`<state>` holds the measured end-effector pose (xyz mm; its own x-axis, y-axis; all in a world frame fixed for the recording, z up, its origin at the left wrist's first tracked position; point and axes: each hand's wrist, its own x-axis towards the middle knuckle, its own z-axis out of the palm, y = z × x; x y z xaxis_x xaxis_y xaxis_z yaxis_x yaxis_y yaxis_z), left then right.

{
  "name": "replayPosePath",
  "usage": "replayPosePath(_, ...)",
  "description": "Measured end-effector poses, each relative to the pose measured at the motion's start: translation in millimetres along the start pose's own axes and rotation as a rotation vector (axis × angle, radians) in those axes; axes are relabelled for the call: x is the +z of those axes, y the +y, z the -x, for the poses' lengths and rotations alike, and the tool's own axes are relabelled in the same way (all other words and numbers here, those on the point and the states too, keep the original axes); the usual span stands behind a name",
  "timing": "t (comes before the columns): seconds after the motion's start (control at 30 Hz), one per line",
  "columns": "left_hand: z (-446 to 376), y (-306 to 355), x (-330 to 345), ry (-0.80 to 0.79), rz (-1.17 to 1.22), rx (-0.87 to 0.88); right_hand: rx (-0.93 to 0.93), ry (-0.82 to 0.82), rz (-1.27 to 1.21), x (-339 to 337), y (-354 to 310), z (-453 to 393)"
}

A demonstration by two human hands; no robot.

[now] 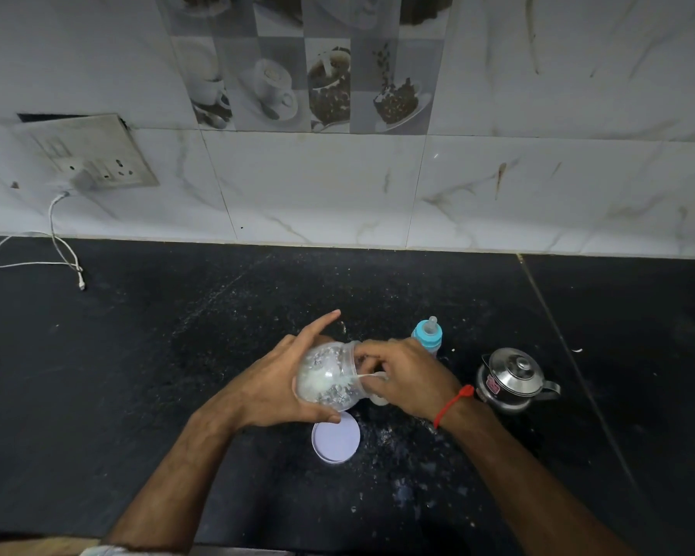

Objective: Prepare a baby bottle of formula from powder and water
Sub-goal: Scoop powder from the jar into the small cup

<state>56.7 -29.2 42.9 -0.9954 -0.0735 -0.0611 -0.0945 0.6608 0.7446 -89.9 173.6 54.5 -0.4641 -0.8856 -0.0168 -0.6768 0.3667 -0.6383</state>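
A clear jar (330, 375) of white powder is being held tipped on its side above the dark tabletop (177, 355) by the left hand (285, 379), whose grip is wrapped round the jar's body with the index finger sticking out straight. The right hand (406, 375) is being kept at the jar's mouth, its grip pinched on a thin white scoop handle (364, 377) poking into the powder. The jar's lid (336, 441) is lying flat just below both hands. The blue-capped baby bottle (428, 335) is standing just behind the right hand, with a steel kettle (512, 379) parked off to the right.
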Motion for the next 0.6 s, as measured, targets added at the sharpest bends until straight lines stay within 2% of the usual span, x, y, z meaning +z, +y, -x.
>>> replayPosePath(0.33, -5, 7, -9, -0.012, 0.090, 0.063, -0.528, 0.385, 0.225, -10, -4, 5)
replayPosePath(0.6, -5, 14, -9, -0.030, 0.068, 0.084, -0.818, 0.475, 0.369, -10, 2, 0)
